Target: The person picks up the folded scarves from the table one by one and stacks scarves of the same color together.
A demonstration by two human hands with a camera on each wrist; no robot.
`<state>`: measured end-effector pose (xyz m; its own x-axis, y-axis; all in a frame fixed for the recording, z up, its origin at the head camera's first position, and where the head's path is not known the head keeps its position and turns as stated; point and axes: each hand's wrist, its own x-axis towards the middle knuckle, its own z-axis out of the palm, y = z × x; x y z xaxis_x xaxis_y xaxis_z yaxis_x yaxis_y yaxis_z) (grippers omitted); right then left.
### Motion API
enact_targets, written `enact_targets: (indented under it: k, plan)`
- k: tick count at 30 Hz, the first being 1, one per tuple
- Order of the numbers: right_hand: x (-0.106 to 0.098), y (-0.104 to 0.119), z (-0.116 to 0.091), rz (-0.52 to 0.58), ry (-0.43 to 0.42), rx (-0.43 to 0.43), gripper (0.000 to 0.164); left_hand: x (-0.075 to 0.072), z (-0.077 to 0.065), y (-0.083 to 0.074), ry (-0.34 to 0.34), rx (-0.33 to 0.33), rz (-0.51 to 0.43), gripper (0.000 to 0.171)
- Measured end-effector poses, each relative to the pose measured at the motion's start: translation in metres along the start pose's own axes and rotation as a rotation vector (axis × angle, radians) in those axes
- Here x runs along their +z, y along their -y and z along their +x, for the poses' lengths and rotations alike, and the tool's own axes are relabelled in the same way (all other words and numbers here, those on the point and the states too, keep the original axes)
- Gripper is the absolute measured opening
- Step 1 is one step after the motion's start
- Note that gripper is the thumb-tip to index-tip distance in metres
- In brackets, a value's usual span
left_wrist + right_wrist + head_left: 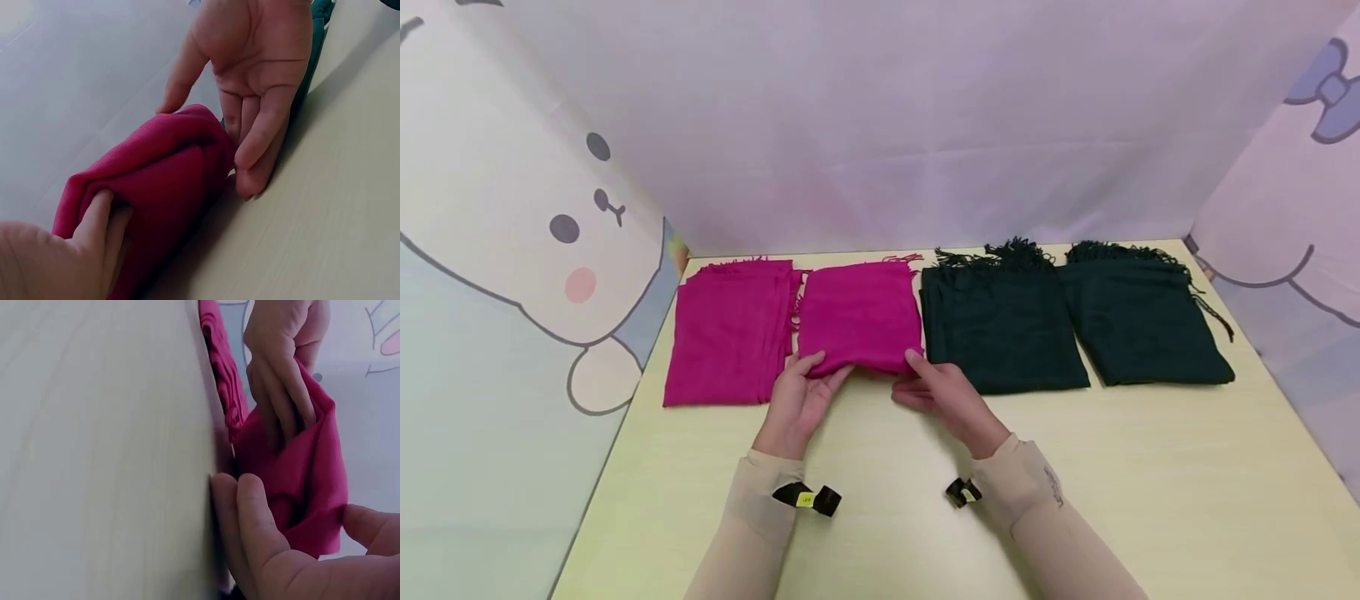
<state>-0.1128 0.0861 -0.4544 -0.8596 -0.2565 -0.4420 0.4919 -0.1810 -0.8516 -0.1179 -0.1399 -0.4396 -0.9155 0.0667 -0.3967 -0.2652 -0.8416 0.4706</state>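
Note:
A folded magenta scarf [861,312] with a fringe at its far edge lies in front of me, its near edge lifted off the table. My left hand [799,404] pinches the near left corner, thumb on top and fingers tucked under the fold, as the left wrist view shows. At the near right corner, my right hand [951,400] holds the edge with its thumb [369,526] on the upper side and fingers [250,506] below. From the left wrist view, the lifted edge [150,150] shows stacked layers of cloth between both hands.
Another folded magenta scarf [726,337] lies to the left. Two dark green fringed scarves, one beside my right hand [1003,333] and one farther right [1146,321], complete the row. The pale table [880,500] meets a cloth backdrop [880,125] behind them.

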Motion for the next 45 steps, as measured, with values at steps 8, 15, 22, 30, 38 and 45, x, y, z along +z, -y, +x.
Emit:
enact_targets:
  k: [8, 15, 22, 30, 38, 45]
  plan:
    - [0.009, -0.002, 0.01, 0.224, 0.036, 0.001, 0.051, -0.009, 0.0, 0.002, -0.003, -0.008, 0.042, 0.066]
    - [0.009, -0.001, 0.013, 0.231, -0.008, -0.015, 0.041, -0.018, -0.003, 0.0, 0.027, -0.015, 0.136, 0.061]
    - [0.007, -0.001, 0.013, 0.186, -0.032, -0.02, 0.039, -0.021, -0.008, -0.005, 0.056, -0.024, 0.249, 0.054]
    - [0.009, -0.002, 0.01, 0.123, -0.023, -0.001, 0.039, -0.028, -0.011, -0.008, 0.067, -0.004, 0.41, 0.051]
    - [0.011, -0.005, 0.005, 0.069, -0.008, -0.003, 0.035, -0.037, -0.015, -0.017, 0.091, -0.009, 0.705, 0.049]
    - [0.01, -0.003, 0.0, 0.008, -0.005, 0.009, 0.033, -0.038, -0.021, -0.023, 0.107, -0.014, 0.872, 0.045]
